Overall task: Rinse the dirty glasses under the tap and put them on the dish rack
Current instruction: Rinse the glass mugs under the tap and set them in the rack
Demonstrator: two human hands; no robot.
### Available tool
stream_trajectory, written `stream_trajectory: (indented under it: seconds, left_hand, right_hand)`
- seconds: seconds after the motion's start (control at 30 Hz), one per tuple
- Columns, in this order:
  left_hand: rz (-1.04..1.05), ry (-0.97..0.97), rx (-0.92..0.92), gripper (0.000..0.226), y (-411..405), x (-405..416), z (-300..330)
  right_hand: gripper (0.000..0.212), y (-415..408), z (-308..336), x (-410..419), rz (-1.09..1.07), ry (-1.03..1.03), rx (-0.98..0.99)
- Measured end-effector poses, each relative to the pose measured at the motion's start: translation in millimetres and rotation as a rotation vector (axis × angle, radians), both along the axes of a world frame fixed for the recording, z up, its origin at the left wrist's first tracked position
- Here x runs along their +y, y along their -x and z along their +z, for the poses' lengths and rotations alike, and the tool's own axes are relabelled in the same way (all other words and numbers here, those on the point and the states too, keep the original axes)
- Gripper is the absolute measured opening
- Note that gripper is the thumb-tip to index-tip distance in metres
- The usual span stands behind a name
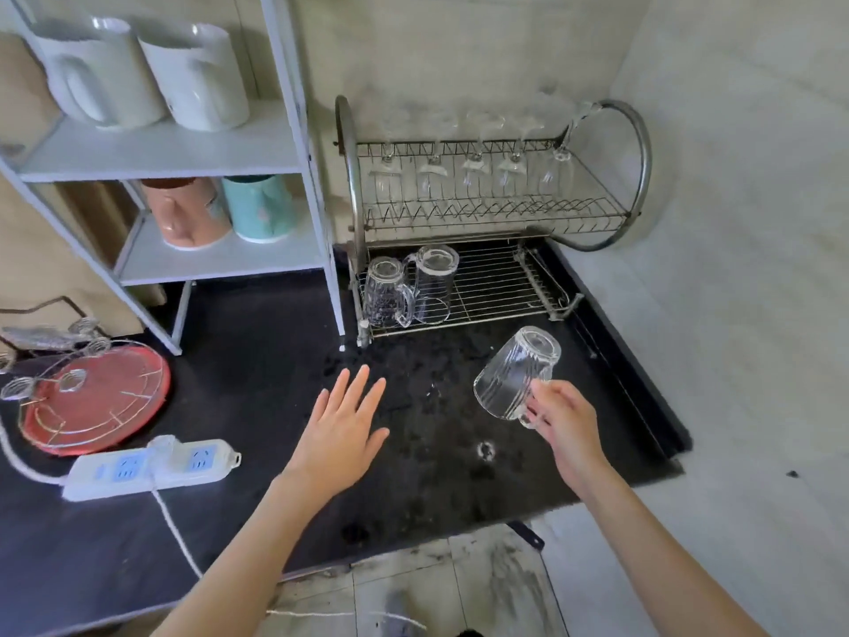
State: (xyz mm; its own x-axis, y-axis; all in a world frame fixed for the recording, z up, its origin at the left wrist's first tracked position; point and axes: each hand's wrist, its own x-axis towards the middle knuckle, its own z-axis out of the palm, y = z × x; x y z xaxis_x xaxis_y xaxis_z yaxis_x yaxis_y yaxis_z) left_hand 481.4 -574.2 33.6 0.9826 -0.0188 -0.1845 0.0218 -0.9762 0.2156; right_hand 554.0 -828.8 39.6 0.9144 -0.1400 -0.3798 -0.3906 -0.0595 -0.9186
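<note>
My right hand (563,418) has its fingers clamped on the handle of an inverted glass mug (514,372), held tilted above the dark worktop (257,360) just in front of the dish rack (487,287), while my left hand (342,429) hovers with fingers spread.

Clear ribbed mug (514,374), black counter (257,360), red tray (99,402).

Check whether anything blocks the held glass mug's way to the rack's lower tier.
Nothing visible does. The right hand holds the glass mug over bare countertop; two mugs fill the lower tier's left end, and the rest is free.
</note>
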Motion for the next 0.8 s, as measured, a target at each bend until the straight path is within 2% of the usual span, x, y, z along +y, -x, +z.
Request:
stream_trajectory:
  seconds: [0.2, 0.3, 0.5, 0.8]
  left_hand:
    - [0.062, -0.004, 0.011, 0.064, -63.1, -0.2, -8.3]
    - [0.096, 0.046, -0.012, 0.063, -80.1, -2.4, -17.3]
    - [0.223, 0.007, 0.011, 0.071, -105.2, -3.7, -28.7]
    - [0.368, 0.017, 0.131, 0.071, -123.3, -12.3, -37.7]
  right_hand:
    - [0.015, -81.4, -9.6, 9.5, 0.01, 0.051, -0.037]
    - [0.016, -116.8, -15.8, 18.6, 0.01, 0.063, -0.055]
    - [0.015, -177.8, -22.2, 39.0, 0.098, 0.027, -0.087]
    - [0.02, -217.2, -54.5, 55.8, 0.223, 0.068, -0.107]
